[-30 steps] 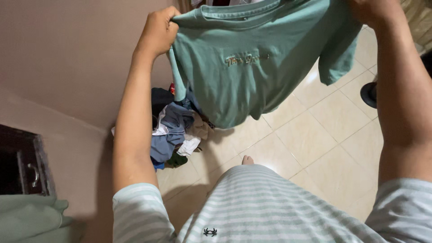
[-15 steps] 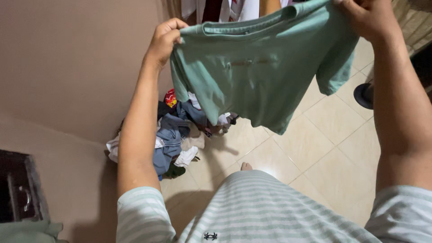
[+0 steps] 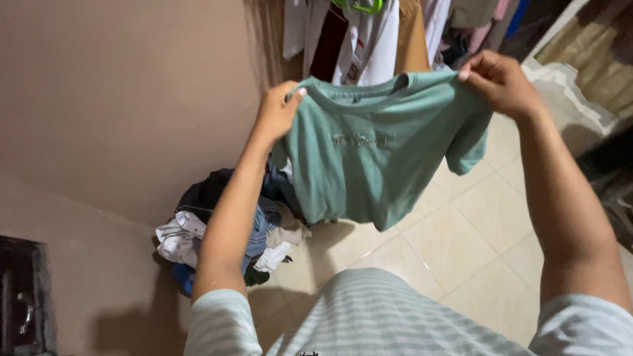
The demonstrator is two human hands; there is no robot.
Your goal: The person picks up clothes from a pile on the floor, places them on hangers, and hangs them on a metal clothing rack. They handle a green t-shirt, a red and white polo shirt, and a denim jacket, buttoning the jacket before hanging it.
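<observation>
At the far left edge a dark drawer front sits low against the tan wall. Right of it, a heap of clothes lies on the tiled floor — whites, blues, a dark piece on top. The left hand is closed on one shoulder of a green T-shirt, held up in the air above the heap; the right hand pinches the other shoulder. Beyond the shirt, hanging garments fill the far side — one on a green hanger.
</observation>
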